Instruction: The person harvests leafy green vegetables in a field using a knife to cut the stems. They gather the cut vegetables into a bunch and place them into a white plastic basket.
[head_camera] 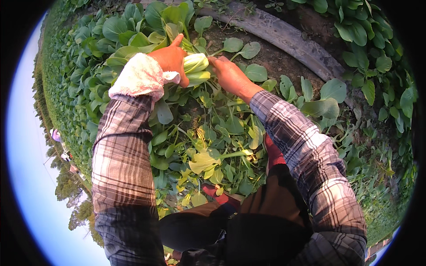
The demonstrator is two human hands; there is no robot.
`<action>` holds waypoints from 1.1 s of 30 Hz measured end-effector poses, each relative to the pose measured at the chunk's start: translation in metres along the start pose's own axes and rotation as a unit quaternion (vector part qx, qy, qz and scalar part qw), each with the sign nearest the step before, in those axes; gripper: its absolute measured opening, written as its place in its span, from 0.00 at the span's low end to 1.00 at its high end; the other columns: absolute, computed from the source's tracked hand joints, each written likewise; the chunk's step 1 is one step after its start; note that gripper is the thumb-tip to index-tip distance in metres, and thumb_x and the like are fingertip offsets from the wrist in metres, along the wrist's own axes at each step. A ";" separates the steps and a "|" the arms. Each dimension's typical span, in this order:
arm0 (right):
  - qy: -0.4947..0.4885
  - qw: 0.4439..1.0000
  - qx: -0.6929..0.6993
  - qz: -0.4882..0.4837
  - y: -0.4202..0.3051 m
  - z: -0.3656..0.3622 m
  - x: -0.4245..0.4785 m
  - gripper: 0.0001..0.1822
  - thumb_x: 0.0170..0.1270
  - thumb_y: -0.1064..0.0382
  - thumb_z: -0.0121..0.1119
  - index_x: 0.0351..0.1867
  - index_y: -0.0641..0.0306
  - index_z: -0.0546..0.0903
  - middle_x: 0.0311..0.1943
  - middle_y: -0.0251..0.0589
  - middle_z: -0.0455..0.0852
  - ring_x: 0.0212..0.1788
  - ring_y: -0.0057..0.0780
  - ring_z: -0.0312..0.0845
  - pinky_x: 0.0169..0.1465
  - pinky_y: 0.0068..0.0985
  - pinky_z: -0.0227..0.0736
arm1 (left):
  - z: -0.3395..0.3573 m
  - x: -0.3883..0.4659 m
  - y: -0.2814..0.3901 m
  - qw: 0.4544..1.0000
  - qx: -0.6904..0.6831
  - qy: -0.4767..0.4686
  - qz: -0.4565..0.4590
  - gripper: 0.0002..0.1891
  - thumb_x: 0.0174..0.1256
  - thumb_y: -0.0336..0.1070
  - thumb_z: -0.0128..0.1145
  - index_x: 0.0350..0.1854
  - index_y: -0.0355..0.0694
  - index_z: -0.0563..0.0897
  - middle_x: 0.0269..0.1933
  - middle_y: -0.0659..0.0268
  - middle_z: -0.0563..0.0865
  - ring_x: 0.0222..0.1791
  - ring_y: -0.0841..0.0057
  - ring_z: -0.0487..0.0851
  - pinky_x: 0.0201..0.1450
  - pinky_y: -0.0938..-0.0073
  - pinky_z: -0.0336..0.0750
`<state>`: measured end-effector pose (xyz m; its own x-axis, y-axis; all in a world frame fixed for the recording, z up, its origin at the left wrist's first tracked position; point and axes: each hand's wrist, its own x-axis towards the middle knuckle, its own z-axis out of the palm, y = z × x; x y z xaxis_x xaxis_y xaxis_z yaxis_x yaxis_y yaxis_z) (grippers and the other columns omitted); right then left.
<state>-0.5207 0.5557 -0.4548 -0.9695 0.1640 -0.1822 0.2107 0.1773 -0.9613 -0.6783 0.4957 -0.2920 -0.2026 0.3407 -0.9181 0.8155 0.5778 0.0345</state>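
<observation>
My left hand (pixel 171 60), with a pale pink towel (pixel 138 78) wrapped at the wrist, grips a bunch of leafy green vegetables by the stalks, its index finger pointing outward. The pale stalk bases (pixel 196 63) stick out to the right of that hand; the leaves (pixel 133 43) spread to the left and above. My right hand (pixel 229 71) is just right of the bases, thumb and fingers pinched together by a thin stem. Whether anything else lies between those fingers cannot be seen.
Loose and yellowed leaves (pixel 204 162) litter the ground between my feet, in red footwear (pixel 274 153). A grey flattened hose (pixel 276 30) runs along the soil at the upper right. Rows of leafy plants (pixel 76 66) stand left and right. Other people (pixel 56 135) are far off at the left.
</observation>
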 end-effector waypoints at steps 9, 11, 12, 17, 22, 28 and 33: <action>0.030 0.990 0.068 0.122 0.014 -0.008 0.001 0.23 0.67 0.67 0.51 0.63 0.62 0.70 0.42 0.47 0.84 0.32 0.29 0.80 0.43 0.30 0.76 | 0.027 -0.013 -0.016 0.993 -0.070 0.090 0.008 0.40 0.33 0.41 0.69 0.57 0.28 0.75 0.66 0.45 0.67 0.59 0.57 0.77 0.59 0.66 0.73; 0.014 0.989 0.062 0.131 0.017 -0.010 0.001 0.23 0.67 0.67 0.51 0.64 0.60 0.70 0.42 0.47 0.85 0.32 0.29 0.81 0.43 0.30 0.75 | 0.035 -0.012 -0.018 0.990 -0.082 0.113 0.013 0.41 0.33 0.41 0.69 0.57 0.27 0.74 0.67 0.45 0.66 0.58 0.57 0.77 0.58 0.66 0.73; 0.002 0.989 0.062 0.132 0.017 -0.009 0.003 0.23 0.67 0.67 0.51 0.64 0.59 0.70 0.42 0.47 0.85 0.32 0.29 0.81 0.43 0.31 0.75 | 0.035 -0.016 -0.018 0.990 -0.078 0.116 0.015 0.43 0.32 0.40 0.69 0.59 0.26 0.72 0.67 0.46 0.66 0.58 0.57 0.77 0.58 0.66 0.74; -0.011 0.992 0.051 0.119 0.014 -0.001 0.009 0.23 0.67 0.68 0.50 0.64 0.59 0.70 0.37 0.44 0.84 0.32 0.29 0.79 0.42 0.31 0.75 | 0.044 -0.017 -0.030 0.985 -0.087 0.147 0.011 0.45 0.32 0.40 0.70 0.60 0.27 0.71 0.68 0.50 0.67 0.59 0.58 0.77 0.59 0.66 0.73; -0.012 0.992 0.049 0.114 0.016 0.006 0.016 0.22 0.67 0.68 0.49 0.63 0.63 0.71 0.35 0.42 0.82 0.33 0.29 0.77 0.42 0.30 0.74 | 0.048 -0.017 -0.024 0.984 -0.069 0.166 0.005 0.45 0.32 0.40 0.70 0.61 0.30 0.71 0.68 0.52 0.67 0.60 0.58 0.75 0.61 0.66 0.71; -0.023 0.998 -0.035 0.052 0.007 0.000 0.024 0.22 0.66 0.69 0.48 0.62 0.64 0.72 0.44 0.51 0.84 0.44 0.39 0.82 0.49 0.33 0.74 | 0.057 -0.021 -0.027 0.980 -0.065 0.185 0.008 0.45 0.32 0.38 0.70 0.62 0.32 0.71 0.68 0.53 0.67 0.61 0.57 0.75 0.61 0.66 0.71; -0.059 0.993 -0.041 0.089 0.007 -0.009 0.010 0.23 0.64 0.69 0.48 0.62 0.63 0.71 0.44 0.56 0.84 0.47 0.47 0.81 0.50 0.35 0.74 | 0.063 -0.023 -0.022 0.978 -0.062 0.197 0.020 0.45 0.32 0.38 0.70 0.63 0.33 0.70 0.68 0.52 0.67 0.60 0.56 0.75 0.61 0.66 0.71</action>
<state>-0.5276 0.5676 -0.4616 -0.9226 0.0869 -0.3759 0.3856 0.2357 -0.8920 -0.6575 0.4286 -0.2961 -0.3848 0.6096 -0.6931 0.7594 0.6359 0.1377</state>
